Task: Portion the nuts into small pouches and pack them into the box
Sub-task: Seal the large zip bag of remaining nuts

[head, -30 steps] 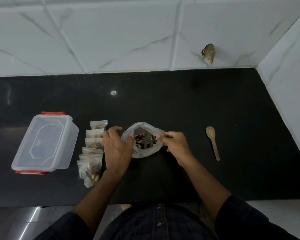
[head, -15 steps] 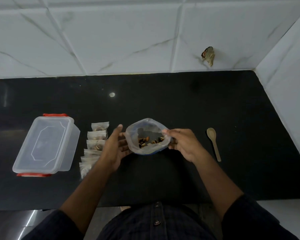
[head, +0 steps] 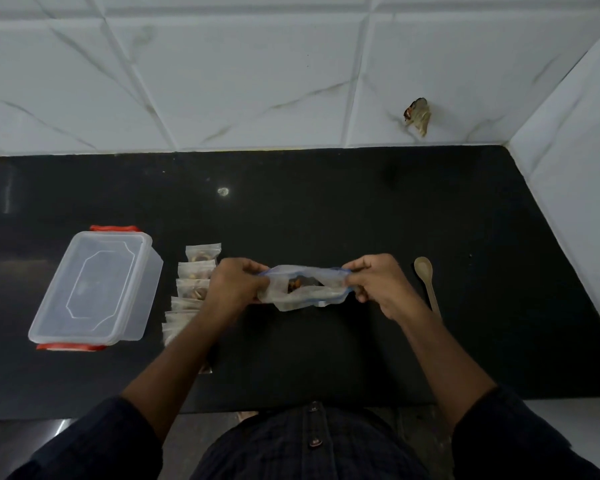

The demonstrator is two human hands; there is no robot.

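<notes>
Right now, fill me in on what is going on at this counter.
A person holds a clear zip bag of nuts above the black counter, the left hand and the right hand each pinching an end of its top. A row of small filled pouches lies left of the bag, beside a lidded plastic box. A wooden spoon lies untouched on the right.

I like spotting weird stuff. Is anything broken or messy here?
Yes: a ragged hole breaks the white wall tile above the black counter, at the right. It looks chipped, with something brownish sticking out. A small pale spot marks the counter. No nuts look spilled.
</notes>
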